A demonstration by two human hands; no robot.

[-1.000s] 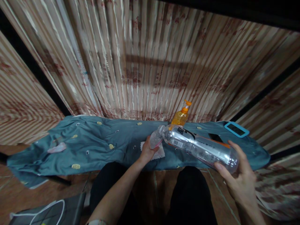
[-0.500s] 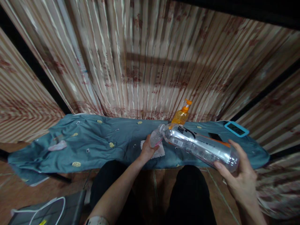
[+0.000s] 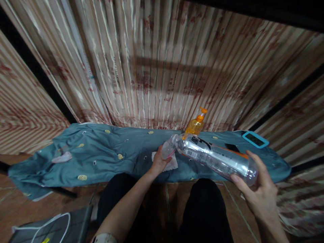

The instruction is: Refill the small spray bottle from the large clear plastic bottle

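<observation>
At lower right, our right hand (image 3: 259, 189) is gripping the bottle (image 3: 250, 173), which is slanting towards centre; its silver label (image 3: 222, 157) is showing a barcode (image 3: 191, 154) and black lettering (image 3: 195, 139) too blurred for reading. Our left hand (image 3: 159, 162) is clasping a vessel (image 3: 167, 148) at centre. Teal cloth (image 3: 101, 148) is lying below curtains (image 3: 152, 67) filling the upper frame.

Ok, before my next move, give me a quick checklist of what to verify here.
1. Left hand holding the small clear bottle: ok.
2. Right hand holding the silver-labelled plastic bottle at its base end: ok.
3. Bottle necks close together: ok.
4. Bottle mouths touching: cannot tell.
5. Liquid level in the small clear bottle: cannot tell.
6. Orange pump bottle out of both hands' grip: ok, beyond the silver-labelled plastic bottle's neck.
</observation>
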